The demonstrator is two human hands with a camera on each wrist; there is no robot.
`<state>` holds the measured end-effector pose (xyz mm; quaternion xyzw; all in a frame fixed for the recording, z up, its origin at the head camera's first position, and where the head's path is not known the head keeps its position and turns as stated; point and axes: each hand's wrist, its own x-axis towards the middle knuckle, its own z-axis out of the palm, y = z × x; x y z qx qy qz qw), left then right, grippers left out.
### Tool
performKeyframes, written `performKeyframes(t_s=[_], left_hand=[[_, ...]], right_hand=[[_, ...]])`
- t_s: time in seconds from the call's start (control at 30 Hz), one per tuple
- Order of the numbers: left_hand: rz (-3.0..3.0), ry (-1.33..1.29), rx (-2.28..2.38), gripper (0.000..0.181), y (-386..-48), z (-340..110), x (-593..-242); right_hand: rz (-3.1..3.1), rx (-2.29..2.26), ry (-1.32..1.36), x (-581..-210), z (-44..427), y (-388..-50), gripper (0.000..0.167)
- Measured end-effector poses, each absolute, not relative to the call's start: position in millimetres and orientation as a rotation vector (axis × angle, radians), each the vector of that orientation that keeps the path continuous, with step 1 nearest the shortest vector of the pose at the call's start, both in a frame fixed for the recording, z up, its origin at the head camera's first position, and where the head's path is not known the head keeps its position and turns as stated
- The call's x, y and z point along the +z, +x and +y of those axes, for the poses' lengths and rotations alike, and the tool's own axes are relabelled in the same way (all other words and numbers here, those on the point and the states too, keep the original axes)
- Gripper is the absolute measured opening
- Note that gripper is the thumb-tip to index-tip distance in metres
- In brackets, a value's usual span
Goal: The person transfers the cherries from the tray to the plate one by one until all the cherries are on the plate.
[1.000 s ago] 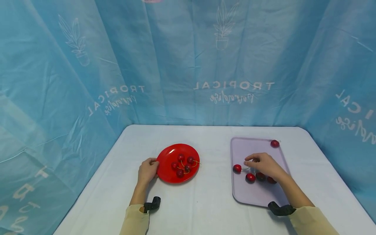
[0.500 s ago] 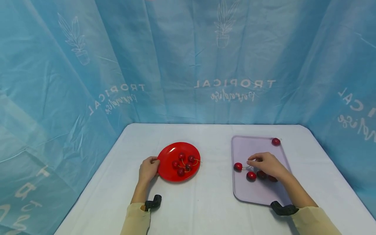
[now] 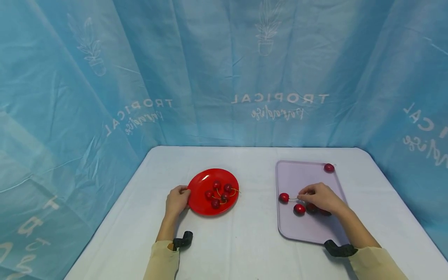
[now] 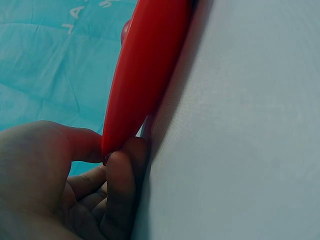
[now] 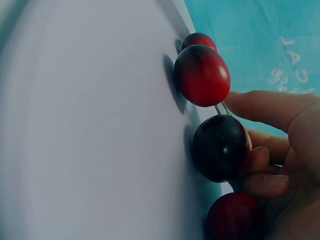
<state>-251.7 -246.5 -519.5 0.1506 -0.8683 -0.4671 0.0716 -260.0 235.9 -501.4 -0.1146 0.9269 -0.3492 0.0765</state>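
A round red plate (image 3: 199, 202) bearing several stemmed cherries (image 3: 215, 204) lies at left on the white table. My left hand (image 3: 177, 200) pinches its left rim, thumb above and fingers below; the left wrist view shows the plate's underside (image 4: 145, 65) near this grip. Over the lilac tray (image 3: 297, 229) at right, my right hand (image 3: 320, 196) pinches the stem end of a cherry (image 3: 284, 198) at the tray's left side. That cherry still rests on the tray. In the right wrist view, dark cherries (image 5: 220, 148) partly hide the fingertips.
Below the right hand, more cherries (image 3: 299, 209) sit in a row, some partly covered by it. Another cherry (image 3: 329, 168) lies in the tray's far right corner. A blue printed curtain (image 3: 210, 77) hangs behind and beside the table (image 3: 252, 233).
My right hand has shifted slightly right and lower, its thumb and finger coming together at the cherry's stem. The left hand keeps its hold on the plate. The head view has tilted slightly.
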Motion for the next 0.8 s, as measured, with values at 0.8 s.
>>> performKeyframes(t_s=[0.8], left_hand=[[-2.609,0.461,-1.401,0.033,-252.2,-245.9,-520.8]], right_hand=[[2.805,-1.198,-0.294,-504.8,237.6,-258.6,0.033]])
